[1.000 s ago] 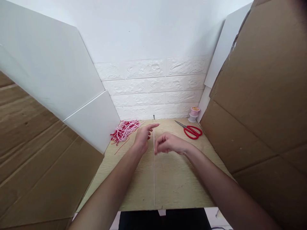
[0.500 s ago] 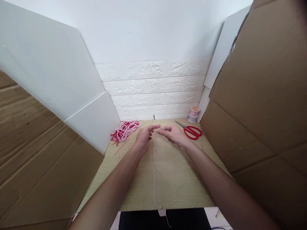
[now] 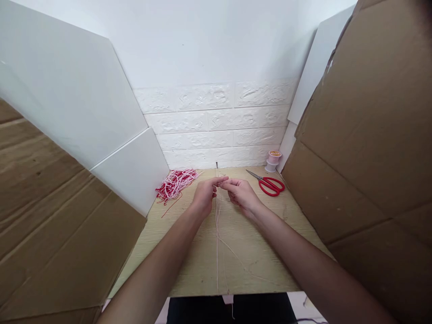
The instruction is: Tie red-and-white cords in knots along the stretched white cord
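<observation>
Pale thin cords (image 3: 217,238) run down the middle of the wooden board from a small dark nail (image 3: 216,164) at its back edge. My left hand (image 3: 206,193) pinches the cords near the nail, its thumb and forefinger closed. Touching it from the right, my right hand (image 3: 240,192) has its fingertips pressed together on the cord too. The fingertips hide the exact spot where the strands meet. Loose cord ends curve to the lower right, and one hangs past the front edge.
On the wooden board (image 3: 189,252), a red and pink pile of cord (image 3: 176,183) lies at the back left. Red-handled scissors (image 3: 270,185) and stacked spools of pink thread (image 3: 273,160) are at the back right. Cardboard panels (image 3: 364,148) flank the board.
My right hand's fingertips have come up against my left hand's, and its other fingers have curled in. The loop of cord beneath it has shrunk; my left hand has shifted slightly right.
</observation>
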`<state>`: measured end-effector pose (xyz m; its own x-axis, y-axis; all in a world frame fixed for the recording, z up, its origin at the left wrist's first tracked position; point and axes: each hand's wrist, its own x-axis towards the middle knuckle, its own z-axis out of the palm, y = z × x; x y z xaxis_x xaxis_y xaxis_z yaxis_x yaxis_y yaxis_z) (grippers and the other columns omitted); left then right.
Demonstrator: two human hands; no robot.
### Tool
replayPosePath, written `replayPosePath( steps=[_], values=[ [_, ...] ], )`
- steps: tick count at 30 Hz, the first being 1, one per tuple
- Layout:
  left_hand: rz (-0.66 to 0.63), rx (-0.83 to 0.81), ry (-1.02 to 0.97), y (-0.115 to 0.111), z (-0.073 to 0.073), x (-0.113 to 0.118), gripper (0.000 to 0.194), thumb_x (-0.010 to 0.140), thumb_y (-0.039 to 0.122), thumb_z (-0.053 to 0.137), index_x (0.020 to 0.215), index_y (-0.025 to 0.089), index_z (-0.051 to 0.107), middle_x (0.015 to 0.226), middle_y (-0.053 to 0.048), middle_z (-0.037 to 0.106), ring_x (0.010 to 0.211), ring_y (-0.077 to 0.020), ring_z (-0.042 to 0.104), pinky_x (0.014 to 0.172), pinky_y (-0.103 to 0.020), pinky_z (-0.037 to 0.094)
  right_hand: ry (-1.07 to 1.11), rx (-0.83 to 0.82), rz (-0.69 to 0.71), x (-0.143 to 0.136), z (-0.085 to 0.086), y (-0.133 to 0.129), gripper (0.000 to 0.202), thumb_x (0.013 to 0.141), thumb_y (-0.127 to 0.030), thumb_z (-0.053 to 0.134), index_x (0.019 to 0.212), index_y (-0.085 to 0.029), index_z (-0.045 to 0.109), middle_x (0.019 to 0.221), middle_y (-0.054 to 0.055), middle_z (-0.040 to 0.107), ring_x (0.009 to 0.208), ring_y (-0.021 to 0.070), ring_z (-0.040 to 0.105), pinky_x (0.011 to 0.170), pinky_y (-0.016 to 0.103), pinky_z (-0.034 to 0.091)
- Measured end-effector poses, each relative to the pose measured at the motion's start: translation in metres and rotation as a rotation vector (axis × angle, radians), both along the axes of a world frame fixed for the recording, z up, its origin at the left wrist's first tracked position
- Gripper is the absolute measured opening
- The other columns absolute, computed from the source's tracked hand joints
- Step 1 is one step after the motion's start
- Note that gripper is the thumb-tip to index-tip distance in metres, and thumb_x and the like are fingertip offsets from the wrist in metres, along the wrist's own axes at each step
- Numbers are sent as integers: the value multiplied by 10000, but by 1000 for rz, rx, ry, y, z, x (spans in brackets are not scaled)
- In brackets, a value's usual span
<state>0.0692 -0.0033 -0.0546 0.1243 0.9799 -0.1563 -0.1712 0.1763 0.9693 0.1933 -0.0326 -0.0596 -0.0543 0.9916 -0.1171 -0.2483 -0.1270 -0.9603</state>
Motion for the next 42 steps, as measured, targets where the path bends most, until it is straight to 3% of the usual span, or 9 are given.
replayPosePath(
  steps=[9, 17, 19, 22, 27, 29, 33, 37, 42],
  values=[
    [16, -34, -21, 7, -2, -6, 380, 558, 347, 787, 880, 145, 798, 726, -8, 431, 636, -85, 330, 598, -258, 287, 37, 22, 172, 10, 10, -5, 192, 571, -247, 723, 625, -143, 571, 422, -77, 309, 404, 49, 194, 449, 261, 68],
    [60, -71, -44, 8, 4, -9, 394, 516, 305, 793, 862, 117, 771, 751, -6, 447, 615, -72, 285, 558, -253, 253, -283, 65, 979, 19, 18, -18, 214, 609, -259, 798, 719, -117, 681, 631, -3, 606, 517, 59, 391, 486, 225, 214],
    [48, -63, -44, 7, 5, -8, 391, 521, 311, 798, 858, 116, 768, 753, -9, 458, 614, -72, 287, 557, -253, 253, -340, 83, 1058, 23, 18, -18, 245, 648, -304, 804, 760, -121, 686, 653, -5, 604, 567, 72, 440, 523, 220, 265],
    [42, -69, -49, 7, 6, -8, 388, 543, 316, 795, 878, 121, 777, 718, 1, 422, 612, -75, 275, 558, -250, 251, -423, 118, 903, 30, 19, -13, 295, 723, -398, 765, 749, -124, 660, 658, -6, 568, 580, 72, 413, 531, 226, 255],
    [-14, -60, -22, 4, 2, -7, 344, 628, 337, 754, 918, 156, 795, 887, -52, 581, 680, -87, 373, 609, -243, 303, -369, 87, 214, 25, 16, -2, 388, 741, -511, 729, 815, -144, 630, 574, -53, 393, 516, 67, 265, 511, 254, 163],
    [-40, -40, 6, 3, 1, -6, 310, 682, 348, 716, 931, 184, 800, 1064, -74, 648, 814, -118, 472, 667, -246, 332, -271, 79, 84, 17, 13, 0, 381, 716, -489, 735, 823, -134, 648, 559, -55, 373, 515, 70, 260, 524, 259, 172],
    [-74, 3, 39, -1, 1, -3, 298, 739, 386, 682, 964, 231, 801, 1219, -64, 664, 1040, -186, 517, 734, -266, 345, -144, 85, -17, 4, 6, 1, 362, 644, -448, 741, 790, -126, 665, 531, -55, 379, 516, 77, 276, 529, 259, 183],
    [-92, -13, 27, -1, 1, -2, 301, 691, 376, 719, 935, 221, 801, 1192, -67, 672, 953, -170, 526, 703, -264, 339, -76, 115, -19, 2, 3, 2, 264, 630, -368, 720, 712, -137, 621, 514, -61, 378, 485, 64, 247, 498, 255, 154],
    [-87, -62, -80, 5, 0, -5, 347, 615, 321, 760, 912, 143, 785, 730, -37, 573, 657, -104, 442, 606, -258, 319, -75, 112, 223, 15, 9, -2, 136, 638, -267, 649, 638, -145, 589, 444, -62, 347, 431, 62, 216, 458, 259, 93]
  ],
)
